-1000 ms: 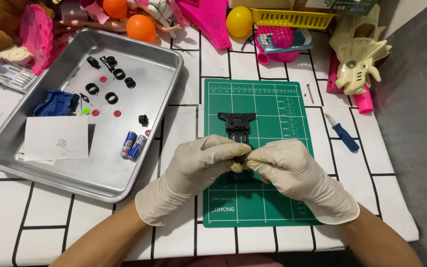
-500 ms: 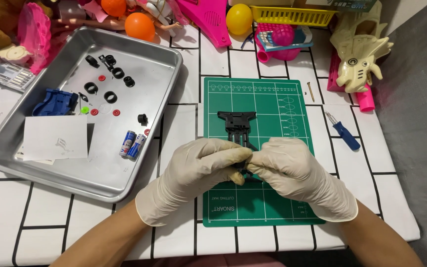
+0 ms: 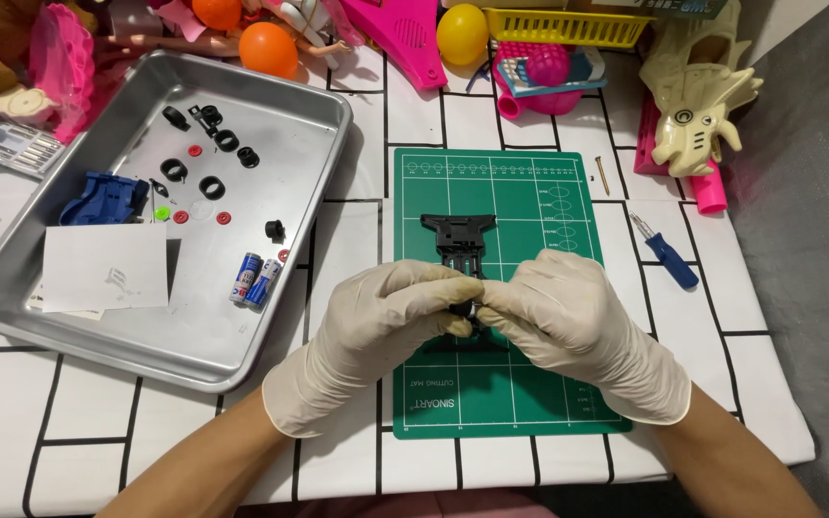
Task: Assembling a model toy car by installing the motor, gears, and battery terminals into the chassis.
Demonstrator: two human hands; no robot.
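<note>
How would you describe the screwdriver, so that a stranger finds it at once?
Start at the green cutting mat in the middle of the white table. Just right of the mat lies the screwdriver, slanted, apart from both gloved hands. Its short blue handle and thin metal tip distinguish it from the pink and cream toys behind it.

Bare green cutting mat (image 3: 530,192) lies open beyond the black plastic chassis (image 3: 460,238); a blue-handled screwdriver (image 3: 666,255), seemingly loose, flanks the right.

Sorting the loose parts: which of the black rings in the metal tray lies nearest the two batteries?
The small black ring, alone by the tray's right side just above the batteries; the other rings cluster farther up and left.
</note>
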